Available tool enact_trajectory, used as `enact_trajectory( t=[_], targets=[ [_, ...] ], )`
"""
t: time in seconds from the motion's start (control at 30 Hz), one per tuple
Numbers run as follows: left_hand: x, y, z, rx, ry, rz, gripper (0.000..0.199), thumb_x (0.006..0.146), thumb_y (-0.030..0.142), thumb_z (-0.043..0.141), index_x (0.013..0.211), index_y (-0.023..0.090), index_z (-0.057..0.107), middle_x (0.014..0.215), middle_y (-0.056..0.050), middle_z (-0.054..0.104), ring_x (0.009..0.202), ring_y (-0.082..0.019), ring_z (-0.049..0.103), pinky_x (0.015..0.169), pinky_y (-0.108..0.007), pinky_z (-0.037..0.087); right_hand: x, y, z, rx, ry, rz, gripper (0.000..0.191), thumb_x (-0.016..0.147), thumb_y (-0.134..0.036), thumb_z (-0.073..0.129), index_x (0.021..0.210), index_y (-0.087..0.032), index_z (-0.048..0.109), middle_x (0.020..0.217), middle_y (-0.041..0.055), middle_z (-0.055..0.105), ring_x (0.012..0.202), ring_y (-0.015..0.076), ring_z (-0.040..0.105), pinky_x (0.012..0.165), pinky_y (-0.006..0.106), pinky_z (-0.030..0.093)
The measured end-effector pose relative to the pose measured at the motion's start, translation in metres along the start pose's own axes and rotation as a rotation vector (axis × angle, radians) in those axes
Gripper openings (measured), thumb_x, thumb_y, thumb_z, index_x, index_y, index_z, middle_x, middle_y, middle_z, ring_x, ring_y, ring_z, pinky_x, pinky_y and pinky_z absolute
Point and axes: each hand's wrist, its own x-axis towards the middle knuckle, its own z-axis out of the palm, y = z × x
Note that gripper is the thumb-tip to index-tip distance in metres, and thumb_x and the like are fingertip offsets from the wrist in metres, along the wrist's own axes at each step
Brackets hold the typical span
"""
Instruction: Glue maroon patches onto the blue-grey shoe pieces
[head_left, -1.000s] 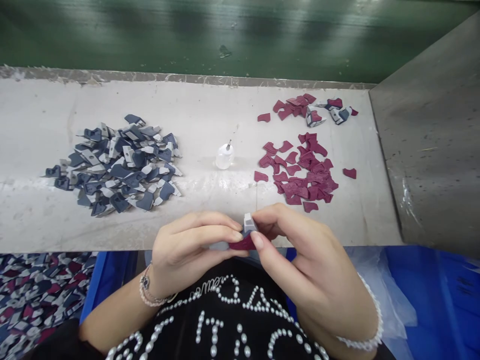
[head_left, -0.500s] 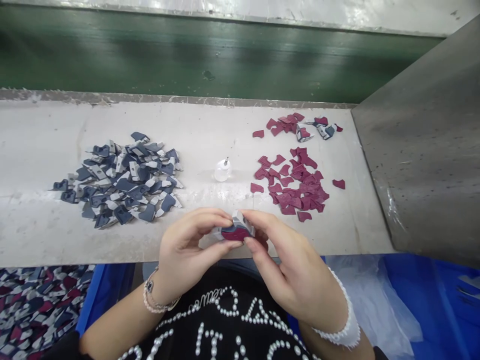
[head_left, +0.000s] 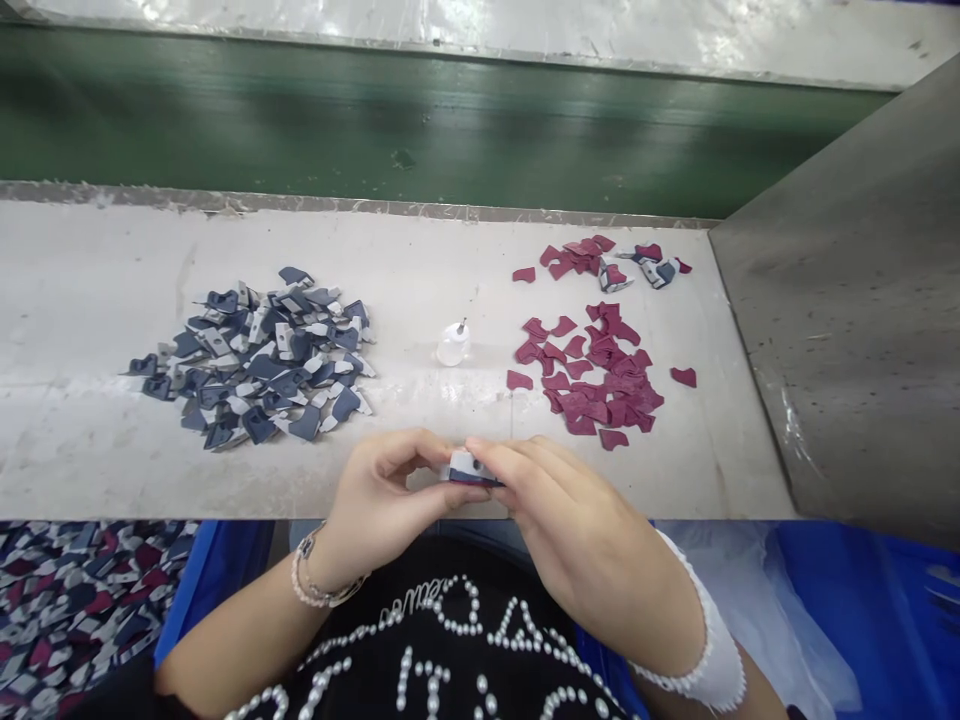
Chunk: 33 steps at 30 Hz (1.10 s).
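Note:
Between my two hands, at the table's front edge, is a small grey and navy plastic part (head_left: 466, 466) with a thin maroon strip showing low on it. My left hand (head_left: 390, 490) pinches its left end between thumb and fingers. My right hand (head_left: 574, 530) is closed over the right end, its fingers covering much of the part. To the left lies a pile of grey and navy parts (head_left: 274, 360). On the right is a heap of flat maroon pieces (head_left: 611, 385). A small clear bottle with a thin metal tip (head_left: 453, 345) stands between the piles.
Further back right are a smaller maroon heap (head_left: 576, 256) and a few parts with maroon on them (head_left: 656, 272). A metal panel (head_left: 847, 300) bounds the right side. Below left, a blue bin (head_left: 217, 575) holds many parts; clear plastic (head_left: 750, 600) lies over blue at lower right.
The part has been turned between my hands: its maroon face showed before, now a grey side with a hole does. My right fingers have closed further over it.

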Motion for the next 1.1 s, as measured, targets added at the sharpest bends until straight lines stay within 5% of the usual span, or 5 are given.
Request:
enact_trajectory(
  t=[0.17, 0.4, 0.67, 0.87, 1.1],
  targets=[
    [0.007, 0.003, -0.005, -0.136, -0.133, -0.278, 0.014, 0.074, 0.016, 0.080, 0.078, 0.016, 0.066, 0.075, -0.003, 0.075, 0.073, -0.020, 0.075, 0.067, -0.025, 0.066, 0.002, 0.007, -0.001, 0.025, -0.034, 0.058, 0.048, 0.091, 0.000, 0.037, 0.134, -0.019, 0.046, 0.108, 0.0085, 0.063, 0.097, 0.0216, 0.060, 0.082, 0.040, 0.056],
    [0.006, 0.001, -0.003, -0.208, -0.107, -0.206, 0.015, 0.074, 0.008, 0.078, 0.076, 0.016, 0.066, 0.075, -0.001, 0.075, 0.071, -0.015, 0.074, 0.066, -0.018, 0.063, 0.005, 0.007, -0.002, 0.067, -0.089, 0.018, 0.050, 0.091, 0.003, 0.037, 0.135, -0.017, 0.045, 0.115, 0.0074, 0.062, 0.102, 0.0206, 0.056, 0.086, 0.038, 0.053],
    [0.006, -0.005, -0.005, -0.323, -0.125, -0.428, 0.017, 0.075, 0.014, 0.080, 0.084, 0.016, 0.065, 0.079, -0.002, 0.076, 0.077, -0.016, 0.075, 0.070, -0.019, 0.062, 0.008, 0.008, -0.001, 0.020, -0.056, 0.068, 0.039, 0.095, -0.005, 0.038, 0.131, -0.014, 0.049, 0.104, 0.0100, 0.064, 0.094, 0.0214, 0.060, 0.082, 0.040, 0.054],
    [0.011, -0.007, -0.009, -0.443, -0.267, -0.649, 0.019, 0.081, 0.026, 0.076, 0.090, 0.014, 0.063, 0.081, -0.004, 0.075, 0.074, -0.012, 0.073, 0.072, -0.017, 0.060, 0.018, 0.020, -0.001, 0.177, -0.064, 0.181, 0.030, 0.103, -0.022, 0.038, 0.128, -0.016, 0.054, 0.115, 0.0077, 0.067, 0.106, 0.0195, 0.063, 0.090, 0.037, 0.050],
    [0.009, -0.008, -0.010, -0.434, -0.285, -0.659, 0.019, 0.089, 0.034, 0.067, 0.091, 0.015, 0.065, 0.082, -0.001, 0.071, 0.075, -0.011, 0.071, 0.069, -0.016, 0.057, 0.022, 0.019, -0.003, 0.361, -0.114, 0.295, 0.023, 0.104, -0.024, 0.038, 0.118, -0.020, 0.056, 0.096, 0.0003, 0.070, 0.086, 0.0111, 0.068, 0.080, 0.026, 0.051]
  ],
)
